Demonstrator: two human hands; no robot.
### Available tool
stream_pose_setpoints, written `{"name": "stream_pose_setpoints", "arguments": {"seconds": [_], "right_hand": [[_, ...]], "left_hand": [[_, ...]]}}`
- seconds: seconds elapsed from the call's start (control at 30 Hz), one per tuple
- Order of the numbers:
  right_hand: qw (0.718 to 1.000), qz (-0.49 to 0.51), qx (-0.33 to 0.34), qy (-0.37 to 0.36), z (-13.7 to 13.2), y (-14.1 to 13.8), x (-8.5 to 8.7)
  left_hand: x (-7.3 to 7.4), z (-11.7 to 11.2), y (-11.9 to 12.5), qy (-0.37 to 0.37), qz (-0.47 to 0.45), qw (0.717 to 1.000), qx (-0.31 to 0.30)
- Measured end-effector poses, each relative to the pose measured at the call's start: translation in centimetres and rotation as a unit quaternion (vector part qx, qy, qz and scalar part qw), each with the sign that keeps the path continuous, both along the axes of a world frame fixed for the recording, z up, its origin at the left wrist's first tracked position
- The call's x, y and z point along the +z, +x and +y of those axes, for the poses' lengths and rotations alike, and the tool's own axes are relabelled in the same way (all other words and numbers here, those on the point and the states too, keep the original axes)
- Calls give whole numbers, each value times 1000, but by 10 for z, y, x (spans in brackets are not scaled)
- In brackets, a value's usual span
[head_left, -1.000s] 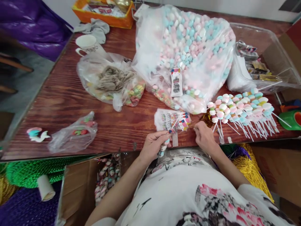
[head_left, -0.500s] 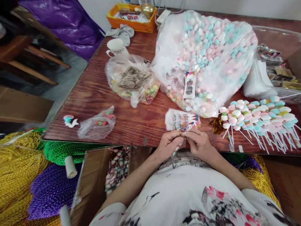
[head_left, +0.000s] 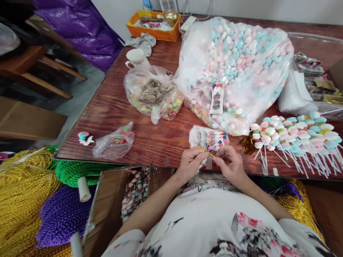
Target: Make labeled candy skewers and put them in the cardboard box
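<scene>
My left hand [head_left: 190, 162] and my right hand [head_left: 230, 163] meet at the near edge of the wooden table [head_left: 112, 107]. Both pinch a thin gold twist tie [head_left: 205, 150] stretched between their fingertips, over a wrapped candy stick that my left hand holds and mostly hides. Just beyond the hands lies a stack of printed clear sleeves [head_left: 207, 137]. A small heap of gold ties [head_left: 245, 145] sits right of that stack. Further right spreads a pile of pastel lollipops [head_left: 292, 134] with white sticks.
A big clear bag of pastel candies [head_left: 235, 64] fills the table's middle, a smaller bag [head_left: 152, 94] left of it, and a white mug [head_left: 135, 57] and orange tray [head_left: 154, 25] behind. An open carton of wrapped sticks [head_left: 134, 192] stands below the table, beside gold, green and purple tinsel rolls.
A second ago my right hand reached toward the gold ties on the table. It has come back to my left hand, and both now hold a gold tie at the stick.
</scene>
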State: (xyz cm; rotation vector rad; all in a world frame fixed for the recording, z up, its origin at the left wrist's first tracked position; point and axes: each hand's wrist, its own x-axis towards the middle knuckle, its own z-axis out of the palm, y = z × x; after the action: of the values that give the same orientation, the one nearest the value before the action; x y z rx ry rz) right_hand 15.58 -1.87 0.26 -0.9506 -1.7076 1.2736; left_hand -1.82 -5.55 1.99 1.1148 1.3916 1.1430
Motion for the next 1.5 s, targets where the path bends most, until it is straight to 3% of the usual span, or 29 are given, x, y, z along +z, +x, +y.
{"name": "stream_pose_setpoints", "arguments": {"seconds": [0.13, 0.37, 0.43, 0.53, 0.6, 0.63, 0.7, 0.73, 0.8, 0.83, 0.9, 1.17, 1.37, 1.5], "right_hand": [[989, 61, 43, -129, 6, -6, 8], [969, 80, 95, -212, 28, -1, 21], [961, 73, 146, -222, 33, 2, 19], [936, 59, 261, -228, 40, 5, 16], [931, 22, 319, -174, 41, 8, 19], [934, -10, 340, -107, 40, 10, 22], [920, -84, 369, 101, 35, 14, 32], [894, -114, 371, 223, 32, 16, 38], [815, -143, 356, 435, 26, 19, 50], [777, -142, 344, 507, 24, 19, 54], [733, -119, 327, 584, 23, 19, 61], [710, -104, 367, 593, 25, 9, 62], [685, -176, 365, 605, 25, 1, 59], [690, -245, 318, 602, 24, -3, 67]], "left_hand": [[11, 4, 1, 68, 74, 994, -40], [19, 9, -1, 176, 118, 972, -104], [20, 10, -2, 160, 91, 975, -123], [22, 12, -6, 15, -18, 985, -169], [22, 11, -9, -122, -103, 968, -196], [22, 11, -10, -181, -138, 952, -206], [20, 9, -11, -265, -192, 915, -236], [18, 9, -11, -294, -213, 896, -257], [16, 8, -11, -338, -241, 857, -305], [15, 8, -11, -352, -248, 841, -328], [15, 11, -12, -364, -253, 820, -362], [16, 23, -19, -346, -191, 776, -491], [20, 32, -22, -225, -139, 808, -527], [34, 60, -62, -155, 21, 824, -545]]}}
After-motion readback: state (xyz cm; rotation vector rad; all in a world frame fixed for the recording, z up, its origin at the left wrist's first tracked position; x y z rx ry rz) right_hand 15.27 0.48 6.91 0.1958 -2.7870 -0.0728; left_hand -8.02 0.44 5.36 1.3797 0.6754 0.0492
